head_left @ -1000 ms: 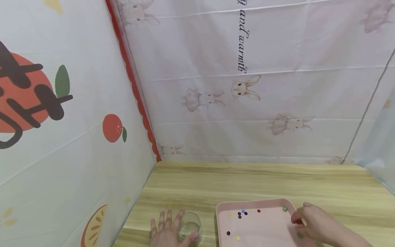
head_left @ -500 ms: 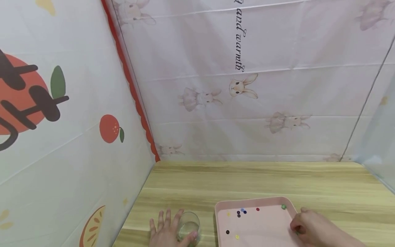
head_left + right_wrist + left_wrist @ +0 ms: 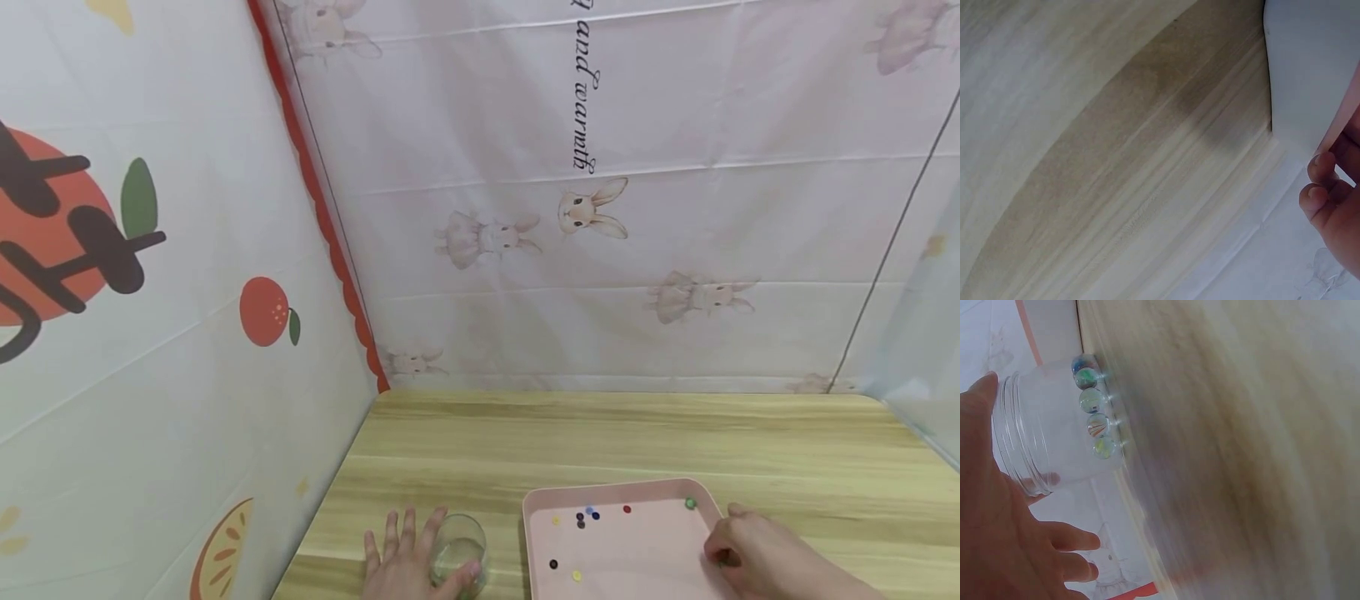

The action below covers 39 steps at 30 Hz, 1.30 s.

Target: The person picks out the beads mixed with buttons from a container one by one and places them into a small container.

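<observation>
My left hand holds a clear screw-neck jar, thumb on one side of its mouth and index finger on the other; the other fingers are spread. The jar stands on the table, and several glass marbles lie on its bottom in the left wrist view. At the right side of a pink tray, my right hand reaches inside with curled fingers, pinching a green marble that they almost wholly hide. Another green marble sits in the tray's far right corner.
Several small buttons lie in the tray, among them a red button, a black button and a yellow button. The wood-grain table meets a rabbit-print cloth behind and a fruit-print cloth at left.
My right hand has moved slightly down and left, and its fingers have closed over the green marble at the tray's right side. The left hand stays at the jar.
</observation>
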Each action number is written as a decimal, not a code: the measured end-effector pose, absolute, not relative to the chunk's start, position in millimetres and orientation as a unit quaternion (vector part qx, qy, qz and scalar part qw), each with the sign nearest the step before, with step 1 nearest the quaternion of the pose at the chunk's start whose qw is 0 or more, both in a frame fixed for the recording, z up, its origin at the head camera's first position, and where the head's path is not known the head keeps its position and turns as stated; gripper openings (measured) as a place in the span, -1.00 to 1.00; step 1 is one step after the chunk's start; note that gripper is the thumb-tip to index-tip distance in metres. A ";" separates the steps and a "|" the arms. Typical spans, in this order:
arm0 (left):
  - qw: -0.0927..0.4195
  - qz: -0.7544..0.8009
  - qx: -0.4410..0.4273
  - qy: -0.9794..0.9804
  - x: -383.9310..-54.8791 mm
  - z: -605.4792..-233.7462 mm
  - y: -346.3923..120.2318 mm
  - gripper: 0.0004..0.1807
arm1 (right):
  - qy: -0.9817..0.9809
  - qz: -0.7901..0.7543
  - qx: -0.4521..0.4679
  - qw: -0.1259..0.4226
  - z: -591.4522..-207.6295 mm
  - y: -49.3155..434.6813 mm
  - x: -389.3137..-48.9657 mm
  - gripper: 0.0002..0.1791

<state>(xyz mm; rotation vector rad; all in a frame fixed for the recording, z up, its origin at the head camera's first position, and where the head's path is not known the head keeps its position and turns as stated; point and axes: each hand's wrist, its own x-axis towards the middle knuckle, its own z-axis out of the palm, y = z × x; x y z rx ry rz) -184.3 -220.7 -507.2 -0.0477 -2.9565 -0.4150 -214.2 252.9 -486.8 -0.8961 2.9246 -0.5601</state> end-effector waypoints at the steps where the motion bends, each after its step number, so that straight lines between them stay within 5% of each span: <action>1: 0.077 -0.139 -0.016 -0.987 -184.3 -507.4 -220.6 -0.01 | 0.940 -0.179 -0.290 0.011 -487.3 252.7 -214.0 -0.81; 23: 0.082 -0.133 -0.015 -0.988 -184.3 -507.7 -220.5 0.02 | 0.865 -0.293 -0.336 -0.230 -454.5 215.9 -228.8 -0.65; 39: 0.071 -0.144 -0.016 -0.987 -182.8 -507.8 -220.5 -0.01 | 0.852 -0.369 -0.318 -0.190 -433.2 162.4 -234.5 -0.77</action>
